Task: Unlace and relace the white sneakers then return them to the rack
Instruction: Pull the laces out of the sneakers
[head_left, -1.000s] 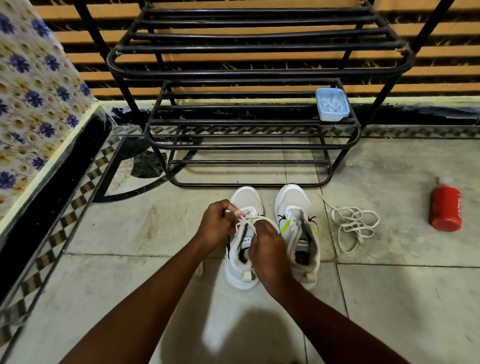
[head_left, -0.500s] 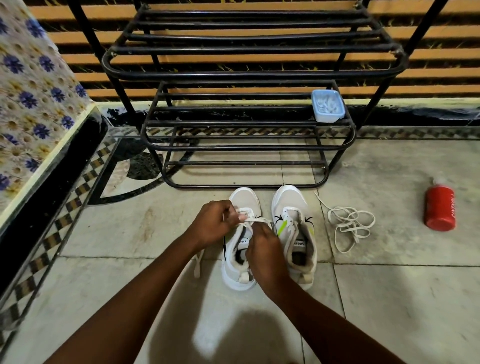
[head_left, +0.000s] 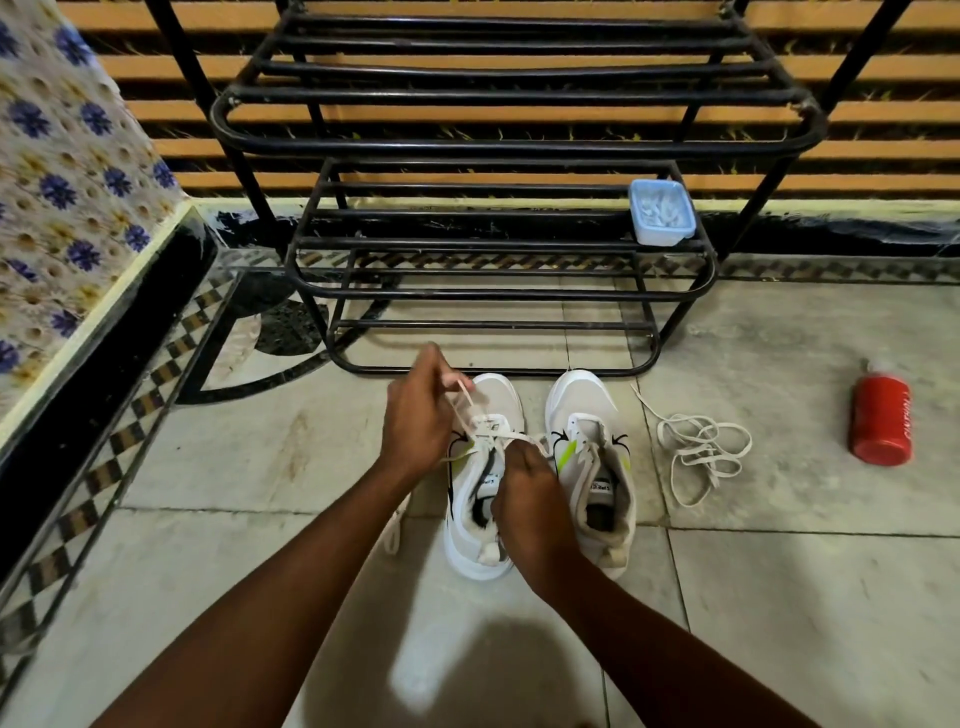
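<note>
Two white sneakers stand side by side on the tiled floor, toes toward the black metal rack (head_left: 498, 296). Above the left sneaker (head_left: 470, 551), my left hand (head_left: 415, 421) pinches its white lace (head_left: 462, 400) and holds it up and away from the eyelets. My right hand (head_left: 524, 483) grips the same shoe near the tongue, and its fingers are hidden. The right sneaker (head_left: 592, 467) has no lace. A loose white lace (head_left: 696, 452) lies in a tangle on the floor to its right.
A pale blue tub (head_left: 662, 218) sits on the rack's middle shelf at the right. On the floor at the far right lies a red bottle (head_left: 880, 421). A raised ledge with a flowered cloth (head_left: 62, 208) borders the left side.
My left hand has moved up and away from the left sneaker, drawing the lace out longer. My right hand stays on the shoe. The camera has tilted down a little.
</note>
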